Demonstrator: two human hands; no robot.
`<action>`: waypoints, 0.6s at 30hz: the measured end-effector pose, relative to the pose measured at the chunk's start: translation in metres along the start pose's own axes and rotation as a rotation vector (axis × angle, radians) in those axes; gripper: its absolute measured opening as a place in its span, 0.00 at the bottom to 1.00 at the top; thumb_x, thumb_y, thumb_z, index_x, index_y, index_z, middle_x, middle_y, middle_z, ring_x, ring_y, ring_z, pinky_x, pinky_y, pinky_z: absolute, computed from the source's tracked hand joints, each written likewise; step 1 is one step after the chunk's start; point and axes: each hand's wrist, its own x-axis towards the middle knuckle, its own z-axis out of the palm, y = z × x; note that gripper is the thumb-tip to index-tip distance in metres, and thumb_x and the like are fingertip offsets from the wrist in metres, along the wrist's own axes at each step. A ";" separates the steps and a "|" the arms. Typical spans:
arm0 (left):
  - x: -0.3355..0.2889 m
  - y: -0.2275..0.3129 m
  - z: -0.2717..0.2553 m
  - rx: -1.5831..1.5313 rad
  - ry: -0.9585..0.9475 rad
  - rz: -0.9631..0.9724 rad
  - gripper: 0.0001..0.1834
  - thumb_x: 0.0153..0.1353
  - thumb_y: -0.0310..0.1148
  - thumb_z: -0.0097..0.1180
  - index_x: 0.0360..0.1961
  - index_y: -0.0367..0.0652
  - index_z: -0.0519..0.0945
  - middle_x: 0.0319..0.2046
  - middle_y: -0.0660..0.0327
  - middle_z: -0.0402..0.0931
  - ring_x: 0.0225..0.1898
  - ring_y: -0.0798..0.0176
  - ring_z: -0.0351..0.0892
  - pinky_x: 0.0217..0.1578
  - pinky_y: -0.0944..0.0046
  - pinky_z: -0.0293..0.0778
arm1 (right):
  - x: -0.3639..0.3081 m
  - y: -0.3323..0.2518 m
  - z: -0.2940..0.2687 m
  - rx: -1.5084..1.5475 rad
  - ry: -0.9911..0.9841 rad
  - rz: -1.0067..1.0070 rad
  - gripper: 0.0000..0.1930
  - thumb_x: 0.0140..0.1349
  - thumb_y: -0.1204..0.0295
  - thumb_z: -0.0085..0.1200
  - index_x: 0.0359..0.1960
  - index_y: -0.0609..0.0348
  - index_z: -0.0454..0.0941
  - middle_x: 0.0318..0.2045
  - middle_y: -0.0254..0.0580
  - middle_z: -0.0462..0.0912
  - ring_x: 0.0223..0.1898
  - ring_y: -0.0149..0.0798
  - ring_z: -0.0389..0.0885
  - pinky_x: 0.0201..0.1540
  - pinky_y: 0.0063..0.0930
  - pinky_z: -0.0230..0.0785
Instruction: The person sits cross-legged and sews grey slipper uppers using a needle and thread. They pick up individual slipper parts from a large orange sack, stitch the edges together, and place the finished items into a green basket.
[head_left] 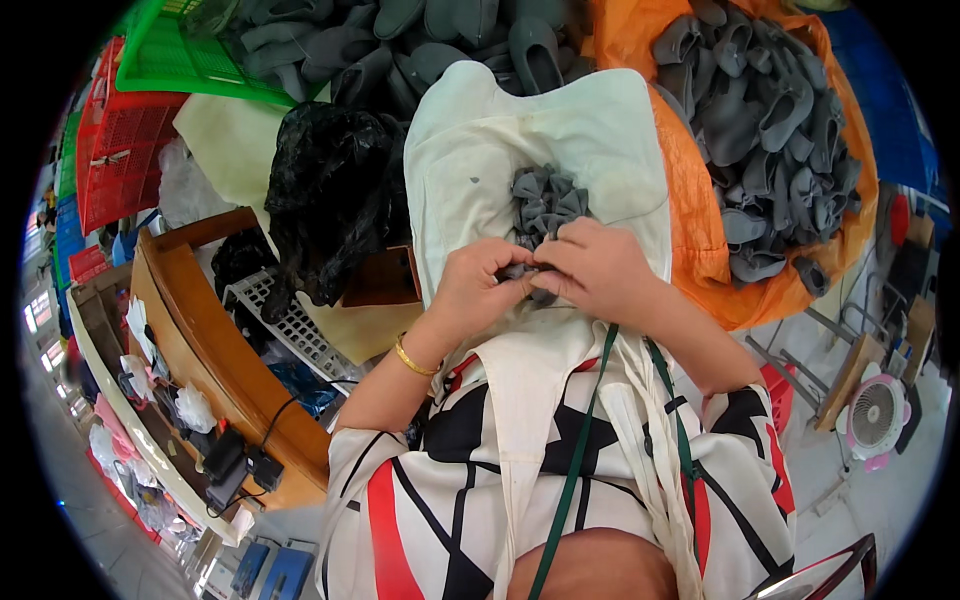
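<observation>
My left hand and my right hand meet over my lap, fingers closed in a pinch. Between the fingertips is a small grey fabric piece, mostly covered by the fingers, so its exact shape is hidden. Just beyond the hands, a small heap of grey fabric bows lies on the off-white cloth spread across my lap. A gold bangle circles my left wrist.
Dark grey slip-on shoes are piled ahead. More grey shoes fill an orange sack at the right. A black plastic bag, green basket and wooden furniture stand left. A small fan is far right.
</observation>
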 end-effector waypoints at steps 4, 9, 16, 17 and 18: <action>0.001 -0.004 0.003 0.016 -0.013 0.044 0.11 0.50 0.24 0.66 0.36 0.39 0.84 0.27 0.57 0.78 0.28 0.59 0.76 0.29 0.64 0.71 | 0.007 -0.008 0.000 -0.098 0.011 -0.229 0.06 0.47 0.69 0.59 0.27 0.50 0.75 0.24 0.32 0.72 0.27 0.38 0.76 0.26 0.30 0.70; 0.010 -0.005 0.001 0.022 0.083 0.152 0.09 0.51 0.25 0.66 0.36 0.40 0.84 0.27 0.57 0.77 0.27 0.59 0.76 0.28 0.64 0.71 | 0.011 -0.028 0.000 0.413 0.062 0.000 0.03 0.62 0.69 0.56 0.32 0.50 0.74 0.21 0.34 0.74 0.20 0.36 0.74 0.22 0.28 0.68; 0.020 -0.003 -0.026 0.188 0.241 0.203 0.08 0.53 0.26 0.68 0.34 0.40 0.83 0.25 0.58 0.76 0.25 0.60 0.74 0.25 0.64 0.71 | -0.013 0.059 -0.103 1.575 0.529 0.627 0.13 0.72 0.72 0.48 0.26 0.51 0.63 0.16 0.27 0.59 0.16 0.24 0.57 0.18 0.22 0.56; 0.021 -0.005 -0.030 0.248 0.247 0.209 0.08 0.53 0.25 0.68 0.34 0.39 0.83 0.25 0.58 0.76 0.25 0.62 0.74 0.26 0.66 0.71 | -0.021 0.077 -0.124 1.603 0.763 0.573 0.13 0.72 0.73 0.48 0.26 0.52 0.63 0.15 0.27 0.57 0.17 0.24 0.57 0.23 0.20 0.60; 0.022 -0.007 -0.034 0.305 0.254 0.218 0.08 0.52 0.24 0.68 0.35 0.39 0.83 0.25 0.59 0.76 0.24 0.64 0.74 0.26 0.68 0.71 | -0.029 0.090 -0.144 1.617 0.998 0.511 0.13 0.72 0.75 0.48 0.26 0.53 0.63 0.15 0.27 0.55 0.18 0.24 0.57 0.27 0.18 0.65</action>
